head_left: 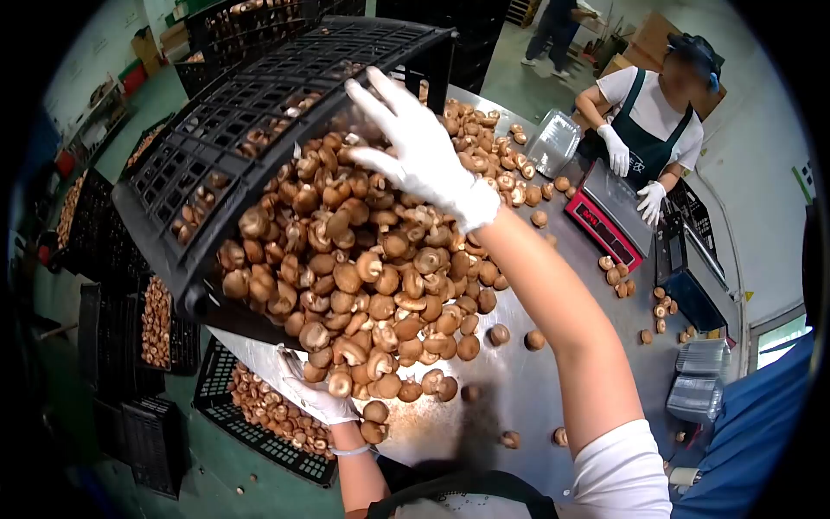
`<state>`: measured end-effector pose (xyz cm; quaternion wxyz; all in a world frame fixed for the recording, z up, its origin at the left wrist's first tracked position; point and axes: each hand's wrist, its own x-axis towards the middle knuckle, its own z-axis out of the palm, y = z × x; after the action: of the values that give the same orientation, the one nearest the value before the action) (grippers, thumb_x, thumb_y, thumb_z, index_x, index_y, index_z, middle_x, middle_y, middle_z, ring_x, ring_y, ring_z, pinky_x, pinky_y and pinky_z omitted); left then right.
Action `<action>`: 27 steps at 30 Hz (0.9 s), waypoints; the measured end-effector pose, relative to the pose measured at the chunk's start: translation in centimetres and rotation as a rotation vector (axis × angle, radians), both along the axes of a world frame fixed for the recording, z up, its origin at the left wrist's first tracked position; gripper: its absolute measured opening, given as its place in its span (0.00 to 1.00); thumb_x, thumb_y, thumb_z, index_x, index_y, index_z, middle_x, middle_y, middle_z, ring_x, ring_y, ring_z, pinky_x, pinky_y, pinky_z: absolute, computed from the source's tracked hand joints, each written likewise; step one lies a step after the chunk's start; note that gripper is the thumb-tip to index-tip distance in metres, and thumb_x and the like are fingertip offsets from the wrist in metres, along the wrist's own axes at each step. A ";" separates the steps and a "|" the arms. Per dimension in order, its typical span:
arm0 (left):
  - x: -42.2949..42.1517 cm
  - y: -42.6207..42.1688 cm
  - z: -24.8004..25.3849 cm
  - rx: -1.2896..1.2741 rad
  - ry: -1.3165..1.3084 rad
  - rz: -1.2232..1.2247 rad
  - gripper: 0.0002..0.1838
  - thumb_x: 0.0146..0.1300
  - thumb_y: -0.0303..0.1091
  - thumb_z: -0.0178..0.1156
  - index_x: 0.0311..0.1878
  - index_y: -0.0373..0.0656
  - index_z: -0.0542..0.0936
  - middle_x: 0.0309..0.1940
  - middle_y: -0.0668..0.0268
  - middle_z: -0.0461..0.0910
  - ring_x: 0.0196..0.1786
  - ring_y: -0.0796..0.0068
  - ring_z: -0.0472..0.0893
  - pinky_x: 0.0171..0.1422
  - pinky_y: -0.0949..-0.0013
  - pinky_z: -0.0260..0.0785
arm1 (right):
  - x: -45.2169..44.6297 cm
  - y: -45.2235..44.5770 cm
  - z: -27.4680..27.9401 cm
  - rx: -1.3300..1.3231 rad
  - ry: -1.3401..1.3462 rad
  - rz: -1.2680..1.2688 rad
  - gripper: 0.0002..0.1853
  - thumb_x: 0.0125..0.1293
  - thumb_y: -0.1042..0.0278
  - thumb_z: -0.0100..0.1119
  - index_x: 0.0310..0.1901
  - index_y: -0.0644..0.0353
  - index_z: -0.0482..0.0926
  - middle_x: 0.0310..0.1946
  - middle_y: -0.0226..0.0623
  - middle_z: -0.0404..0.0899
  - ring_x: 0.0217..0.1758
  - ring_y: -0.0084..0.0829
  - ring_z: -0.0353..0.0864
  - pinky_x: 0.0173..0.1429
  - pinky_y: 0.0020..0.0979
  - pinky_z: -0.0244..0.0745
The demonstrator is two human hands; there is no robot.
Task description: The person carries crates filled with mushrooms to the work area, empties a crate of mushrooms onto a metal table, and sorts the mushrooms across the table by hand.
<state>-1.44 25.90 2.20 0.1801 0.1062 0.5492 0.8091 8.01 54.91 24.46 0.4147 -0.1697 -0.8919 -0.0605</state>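
Observation:
A black plastic crate [216, 160] is tipped on its side above the metal table, its mouth facing me. Brown shiitake mushrooms [354, 277] fill the mouth and spill in a heap onto the table. My right hand [424, 160], in a white glove, reaches across the upper part of the mouth with fingers spread, close to the rim and over the mushrooms. My left hand [316, 398], also gloved in white, is under the crate's lower edge and supports it. Mushrooms and crate partly hide its fingers.
Across the metal table [527, 389] a co-worker [648, 130] stands by a red scale [605, 216]. Clear plastic trays [696, 381] sit at the right edge, and loose mushrooms dot the tabletop. Below left, another crate [207, 394] holds mushrooms; stacked crates [104, 329] stand beyond.

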 end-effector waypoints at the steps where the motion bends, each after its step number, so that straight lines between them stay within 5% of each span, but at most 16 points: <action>1: 0.6 -0.3 -0.3 0.047 -0.081 0.034 0.32 0.73 0.52 0.30 0.71 0.39 0.56 0.72 0.57 0.53 0.73 0.61 0.54 0.77 0.60 0.43 | 0.7 -0.6 -2.1 -0.059 -0.044 0.033 0.38 0.63 0.37 0.49 0.69 0.50 0.59 0.69 0.55 0.55 0.70 0.52 0.59 0.72 0.43 0.54; 8: 3.6 -0.5 -4.1 -0.230 0.288 0.044 0.28 0.72 0.43 0.39 0.68 0.33 0.60 0.69 0.53 0.58 0.70 0.59 0.59 0.74 0.61 0.46 | 2.7 -11.8 -12.1 -0.315 -0.594 0.105 0.41 0.51 0.28 0.55 0.67 0.33 0.63 0.71 0.43 0.54 0.74 0.56 0.46 0.67 0.70 0.42; 11: 5.5 0.0 -2.5 -0.382 0.524 0.055 0.28 0.70 0.41 0.44 0.67 0.32 0.61 0.68 0.50 0.60 0.70 0.55 0.60 0.74 0.58 0.47 | 5.0 -13.1 -14.7 -0.293 -0.614 -0.016 0.37 0.55 0.40 0.60 0.67 0.30 0.62 0.70 0.45 0.55 0.72 0.52 0.52 0.68 0.68 0.42; 13: 7.2 0.0 -3.4 -0.485 0.635 0.092 0.28 0.68 0.40 0.50 0.66 0.34 0.62 0.68 0.49 0.58 0.71 0.50 0.55 0.73 0.52 0.46 | 7.8 -14.1 -16.9 -0.347 -0.518 -0.047 0.28 0.64 0.47 0.53 0.67 0.30 0.62 0.68 0.44 0.58 0.71 0.49 0.55 0.69 0.67 0.40; 16: 9.2 -0.8 -3.0 -0.546 0.719 -0.013 0.26 0.68 0.44 0.47 0.63 0.37 0.69 0.69 0.51 0.58 0.73 0.48 0.52 0.74 0.47 0.42 | 12.2 -16.1 -19.1 -0.393 -0.471 -0.090 0.28 0.64 0.46 0.51 0.66 0.31 0.63 0.66 0.41 0.63 0.71 0.47 0.56 0.68 0.69 0.41; 20: 10.9 -1.0 -2.7 -0.573 0.788 -0.074 0.25 0.67 0.43 0.47 0.62 0.39 0.71 0.71 0.51 0.55 0.73 0.48 0.51 0.74 0.47 0.41 | 16.6 -17.4 -19.9 -0.427 -0.356 -0.243 0.32 0.59 0.46 0.55 0.66 0.36 0.65 0.59 0.38 0.69 0.65 0.48 0.62 0.60 0.61 0.58; 27: 16.6 0.1 -1.5 -0.512 0.982 -0.229 0.25 0.58 0.36 0.53 0.61 0.46 0.73 0.70 0.52 0.56 0.72 0.44 0.51 0.74 0.45 0.44 | 26.1 -21.2 -21.7 -0.590 -0.369 -0.396 0.30 0.59 0.46 0.57 0.63 0.41 0.68 0.64 0.41 0.65 0.68 0.51 0.58 0.63 0.57 0.56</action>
<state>15.17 25.96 0.65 0.0103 0.4819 0.7322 0.4812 34.08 33.75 2.73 0.1615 -0.4363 -0.8806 0.0900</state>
